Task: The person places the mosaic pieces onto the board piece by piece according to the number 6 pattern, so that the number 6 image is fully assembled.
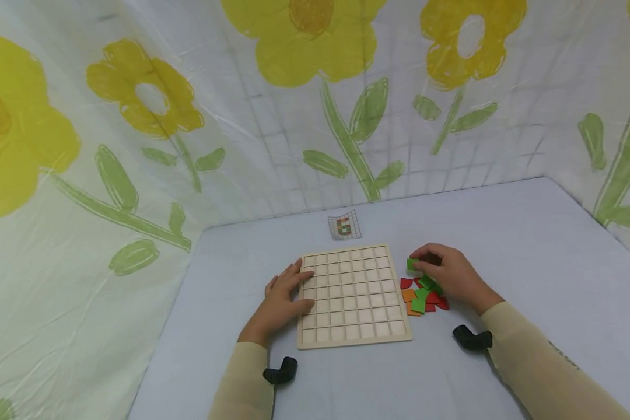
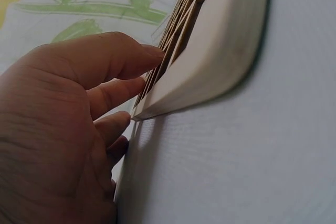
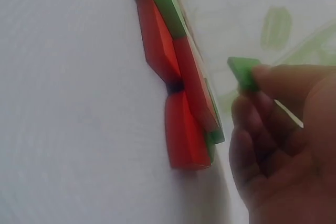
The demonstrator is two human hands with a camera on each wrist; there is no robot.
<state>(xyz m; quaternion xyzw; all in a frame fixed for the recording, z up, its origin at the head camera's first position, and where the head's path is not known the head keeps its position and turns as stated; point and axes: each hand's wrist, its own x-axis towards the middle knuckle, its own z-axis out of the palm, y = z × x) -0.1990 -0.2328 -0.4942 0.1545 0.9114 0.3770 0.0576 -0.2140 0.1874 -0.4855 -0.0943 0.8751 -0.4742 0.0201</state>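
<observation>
A wooden grid board (image 1: 354, 296) with square cells lies flat in the middle of the table. My left hand (image 1: 280, 300) rests on its left edge, fingers spread; in the left wrist view the fingertips (image 2: 153, 52) touch the board's rim (image 2: 210, 72). Between thumb and fingers my right hand (image 1: 451, 274) pinches a green tile (image 1: 412, 264), held up off the table in the right wrist view. Just below that hand lies a loose pile of red, orange and green tiles (image 1: 418, 305), some square and some with a rounded side. Red tiles (image 3: 157, 38) overlap there.
Behind the board lies a small printed card (image 1: 345, 226) showing a coloured pattern on a grid. White cloth covers the table (image 1: 504, 233). A curtain (image 1: 252, 146) with yellow flowers hangs along the back and left. Each wrist carries a black device (image 1: 472, 338).
</observation>
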